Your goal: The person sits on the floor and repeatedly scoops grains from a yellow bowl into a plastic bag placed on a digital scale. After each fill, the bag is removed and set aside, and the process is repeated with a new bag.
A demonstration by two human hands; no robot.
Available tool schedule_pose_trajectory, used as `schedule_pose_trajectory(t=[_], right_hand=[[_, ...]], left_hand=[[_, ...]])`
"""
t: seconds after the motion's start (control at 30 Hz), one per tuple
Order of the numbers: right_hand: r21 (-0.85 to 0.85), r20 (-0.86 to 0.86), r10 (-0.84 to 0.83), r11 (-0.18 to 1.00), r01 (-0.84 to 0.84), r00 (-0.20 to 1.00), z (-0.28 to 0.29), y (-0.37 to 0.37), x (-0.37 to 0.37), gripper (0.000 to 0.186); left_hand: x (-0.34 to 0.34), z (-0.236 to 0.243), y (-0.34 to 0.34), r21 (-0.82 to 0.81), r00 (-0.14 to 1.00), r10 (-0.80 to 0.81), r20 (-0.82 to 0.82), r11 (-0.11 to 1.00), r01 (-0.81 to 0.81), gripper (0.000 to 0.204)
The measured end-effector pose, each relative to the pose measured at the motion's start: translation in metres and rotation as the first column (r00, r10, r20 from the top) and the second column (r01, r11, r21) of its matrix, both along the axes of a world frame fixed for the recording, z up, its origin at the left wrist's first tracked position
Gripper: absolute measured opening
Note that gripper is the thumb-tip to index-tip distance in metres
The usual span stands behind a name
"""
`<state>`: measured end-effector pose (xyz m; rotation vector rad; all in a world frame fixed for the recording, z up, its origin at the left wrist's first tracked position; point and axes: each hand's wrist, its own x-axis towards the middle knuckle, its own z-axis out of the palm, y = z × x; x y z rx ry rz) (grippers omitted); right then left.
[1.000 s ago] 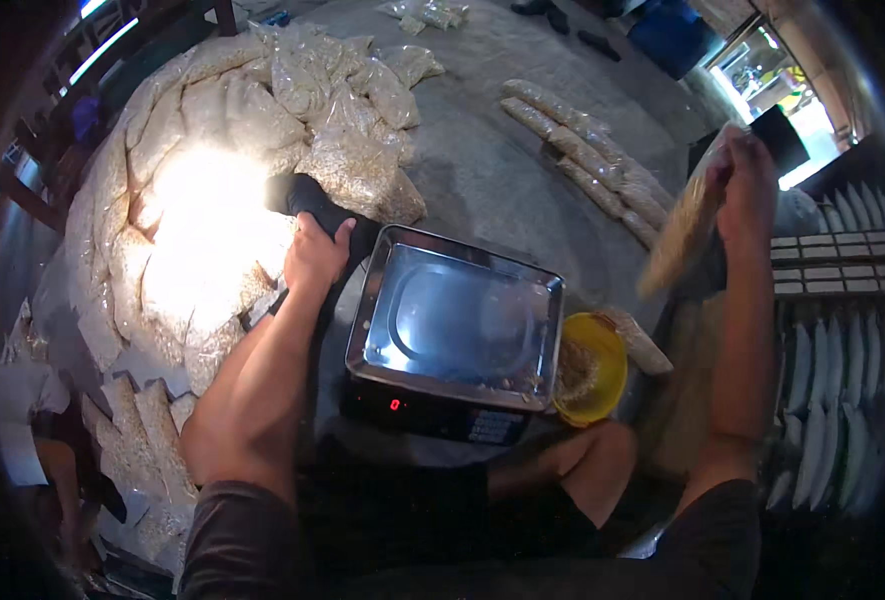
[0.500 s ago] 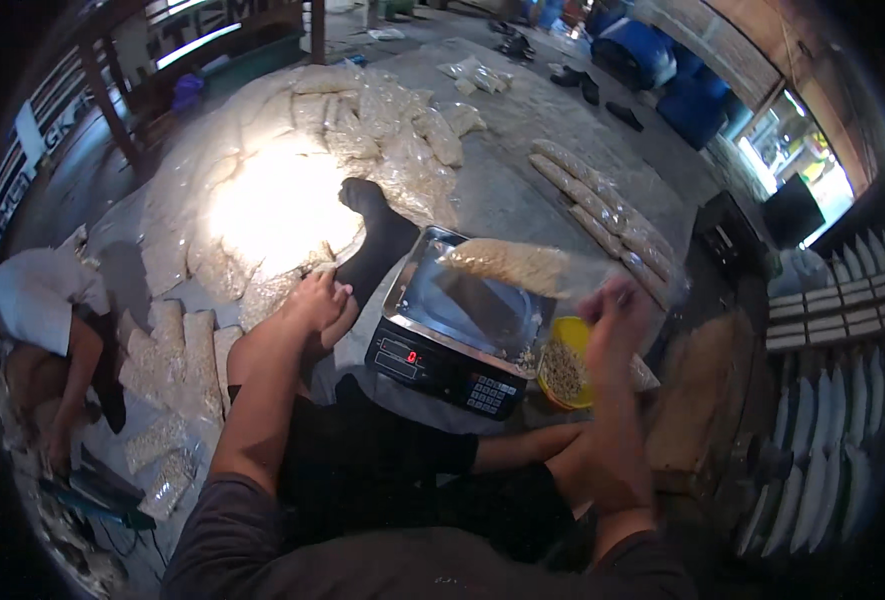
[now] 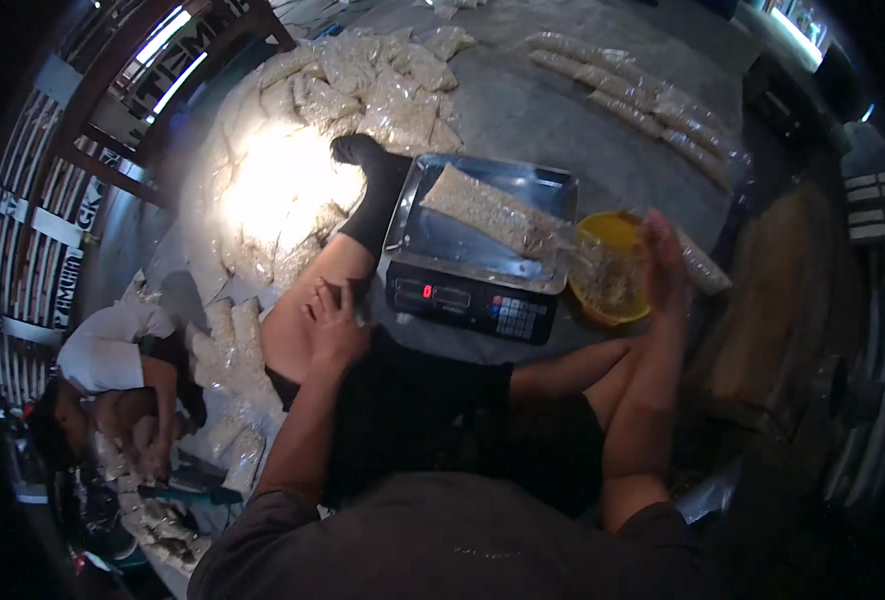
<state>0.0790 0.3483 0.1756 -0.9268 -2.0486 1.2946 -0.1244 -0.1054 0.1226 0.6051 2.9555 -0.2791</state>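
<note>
A long clear plastic bag of pale granular food [image 3: 487, 210] lies slantwise on the steel tray [image 3: 537, 183] of a digital scale [image 3: 470, 303]. Its loose plastic end hangs over the tray's right edge toward a yellow bowl [image 3: 612, 229], which holds more of the loose pieces. Beside the bowl's right rim, my right hand [image 3: 664, 262] is raised with fingers stretched out and nothing in it. My left hand [image 3: 334, 325] rests on my bent left leg, fingers apart and holding nothing.
Beyond my sock-covered foot [image 3: 374, 190] lies a big heap of filled bags [image 3: 362, 95], partly washed out by bright light. More long bags [image 3: 632, 85] lie in a row at the far right. Another person [image 3: 117, 350] crouches at the left among bags.
My right hand has let go of the bag, which now lies on the tray. My left hand has drawn back from the heap onto my leg. The view has shifted.
</note>
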Motion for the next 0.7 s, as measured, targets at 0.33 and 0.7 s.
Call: schedule_pose_trajectory(t=[0.33, 0.7], right_hand=[[-0.082, -0.195, -0.043, 0.996, 0.028, 0.980, 0.000, 0.022, 0.016, 0.061], [-0.007, 0.058, 0.026, 1.000, -0.026, 0.998, -0.057, 0.039, 0.012, 0.049]], left_hand=[[0.150, 0.058, 0.131, -0.188, 0.728, -0.211, 0.652, 0.885, 0.425, 0.083], [0.128, 0.039, 0.330, 0.584, 0.779, -0.529, -0.337, 0.531, 0.614, 0.022]])
